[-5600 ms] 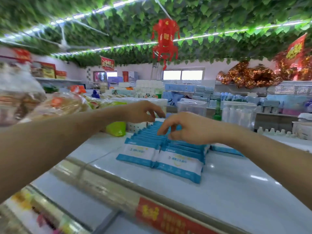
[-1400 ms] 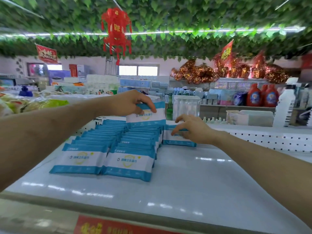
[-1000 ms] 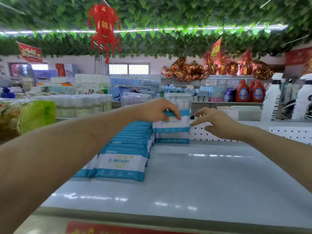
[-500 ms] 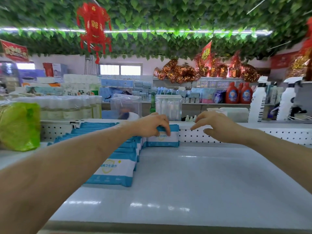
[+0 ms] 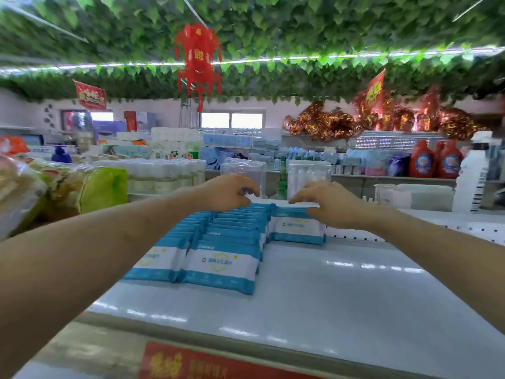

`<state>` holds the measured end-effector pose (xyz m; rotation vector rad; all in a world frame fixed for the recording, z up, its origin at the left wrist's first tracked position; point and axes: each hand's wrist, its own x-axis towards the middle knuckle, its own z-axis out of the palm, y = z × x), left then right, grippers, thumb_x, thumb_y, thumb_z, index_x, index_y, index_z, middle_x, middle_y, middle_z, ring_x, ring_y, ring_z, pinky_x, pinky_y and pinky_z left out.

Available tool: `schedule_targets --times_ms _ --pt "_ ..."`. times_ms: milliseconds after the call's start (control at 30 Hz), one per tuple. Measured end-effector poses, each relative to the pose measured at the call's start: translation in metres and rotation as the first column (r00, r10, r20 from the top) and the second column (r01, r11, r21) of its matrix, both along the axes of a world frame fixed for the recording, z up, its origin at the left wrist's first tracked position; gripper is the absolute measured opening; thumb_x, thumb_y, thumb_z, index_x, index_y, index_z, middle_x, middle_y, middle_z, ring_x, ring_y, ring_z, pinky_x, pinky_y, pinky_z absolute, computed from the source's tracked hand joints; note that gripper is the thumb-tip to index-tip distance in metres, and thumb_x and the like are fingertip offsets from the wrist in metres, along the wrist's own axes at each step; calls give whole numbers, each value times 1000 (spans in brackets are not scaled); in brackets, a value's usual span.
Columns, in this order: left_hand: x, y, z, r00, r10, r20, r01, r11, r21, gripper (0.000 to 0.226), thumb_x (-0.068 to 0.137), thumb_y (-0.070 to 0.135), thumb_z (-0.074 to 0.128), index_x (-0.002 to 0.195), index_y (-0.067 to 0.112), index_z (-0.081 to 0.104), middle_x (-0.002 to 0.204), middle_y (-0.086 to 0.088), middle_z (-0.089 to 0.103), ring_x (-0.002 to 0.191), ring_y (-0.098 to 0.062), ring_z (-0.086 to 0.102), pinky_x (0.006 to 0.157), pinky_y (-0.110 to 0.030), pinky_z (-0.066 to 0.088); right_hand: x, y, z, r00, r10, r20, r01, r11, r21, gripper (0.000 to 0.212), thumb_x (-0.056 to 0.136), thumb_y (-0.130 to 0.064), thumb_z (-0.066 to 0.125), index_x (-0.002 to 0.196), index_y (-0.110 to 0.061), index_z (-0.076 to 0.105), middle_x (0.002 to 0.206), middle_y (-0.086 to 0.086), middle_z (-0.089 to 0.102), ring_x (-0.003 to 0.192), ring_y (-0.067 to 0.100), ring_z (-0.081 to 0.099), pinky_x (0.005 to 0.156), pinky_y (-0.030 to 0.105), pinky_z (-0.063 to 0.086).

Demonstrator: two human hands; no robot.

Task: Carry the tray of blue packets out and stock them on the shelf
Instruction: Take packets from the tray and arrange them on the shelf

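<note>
Blue-and-white packets (image 5: pixel 220 265) stand in two tight rows running back along the white shelf (image 5: pixel 328 302). To their right, at the shelf's back, a third stack of blue packets (image 5: pixel 296 228) stands upright. My left hand (image 5: pixel 226 192) is at the rear of the rows, fingertips pinched on the top edge of the last packet there. My right hand (image 5: pixel 326 205) grips the top of the back-right stack, thumb in front and fingers over it. No tray is in view.
Green-wrapped bags (image 5: pixel 101 190) crowd the shelf's left end. Clear plastic tubs (image 5: pixel 308 173) stand behind the perforated back rail (image 5: pixel 410 231). A white spray bottle (image 5: pixel 471 181) and red detergent bottles (image 5: pixel 422 160) are at the right. A red label (image 5: pixel 191 363) marks the front edge.
My left hand set a packet upright at the back right, then moved left to the rear of the rows. My right hand came down onto that back-right stack. The camera turned left.
</note>
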<state>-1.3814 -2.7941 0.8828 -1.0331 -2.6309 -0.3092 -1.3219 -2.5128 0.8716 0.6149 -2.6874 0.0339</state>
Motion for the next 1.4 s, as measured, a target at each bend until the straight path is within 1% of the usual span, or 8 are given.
schedule_targets --times_ms 233,500,567,800,900,1033,1200,1400 --pt "74 -146 14 923 385 8 -385 922 36 29 98 30 65 128 30 64 114 9 63 100 -12 61 90 -34 53 -16 -146 13 976 212 -53 -215 975 -56 37 98 -25 57 134 -31 60 122 -6 66 101 15 61 90 40 55" --pt "226 -303 -8 637 770 -7 -770 637 20 28 96 39 64 124 34 65 109 8 66 97 -12 61 85 -31 48 20 -347 17 785 620 -3 -614 777 -141 33 95 -23 60 128 -22 64 112 0 67 97 17 60 80 32 45" --pt "270 -330 -21 564 824 52 -825 565 -2 29 100 38 61 129 31 63 112 10 65 97 -10 62 80 -29 47 46 -394 9 696 717 29 -705 691 -160 31 94 -23 61 125 -20 64 109 -3 66 94 14 59 77 30 44" --pt "396 -370 -107 292 931 221 -955 297 11 30 101 32 60 131 27 64 117 7 67 102 -16 65 90 -38 54 151 -513 -75 418 884 209 -872 455 -179 27 97 -25 58 123 -21 62 114 1 64 98 19 61 82 36 52" --pt "436 -370 -165 180 940 289 -982 186 4 31 97 25 61 128 27 65 115 4 69 101 -18 67 88 -35 55 181 -535 -135 336 888 315 -892 407 -198 29 96 -24 57 124 -21 62 117 1 63 100 21 62 84 41 54" --pt "482 -356 -252 73 912 403 -995 94 -31 35 95 27 62 129 25 67 116 5 71 104 -17 67 96 -36 54 208 -539 -229 251 851 462 -873 405 -271 32 95 -19 59 127 -21 63 116 -3 66 99 16 62 70 26 44" --pt "531 -330 -359 -21 815 579 -986 78 -145 37 92 33 62 128 31 66 112 10 68 101 -16 66 95 -39 54 224 -518 -344 141 699 701 -859 438 -264 26 93 -21 64 119 -25 65 113 -4 65 98 15 64 82 32 54" --pt "571 -298 -440 -32 724 689 -936 220 -275 32 93 25 62 125 26 68 127 5 64 110 -14 65 97 -29 49 231 -488 -428 101 550 829 -911 386 -146 28 92 -15 66 116 -26 73 119 -12 68 104 4 60 90 21 47"
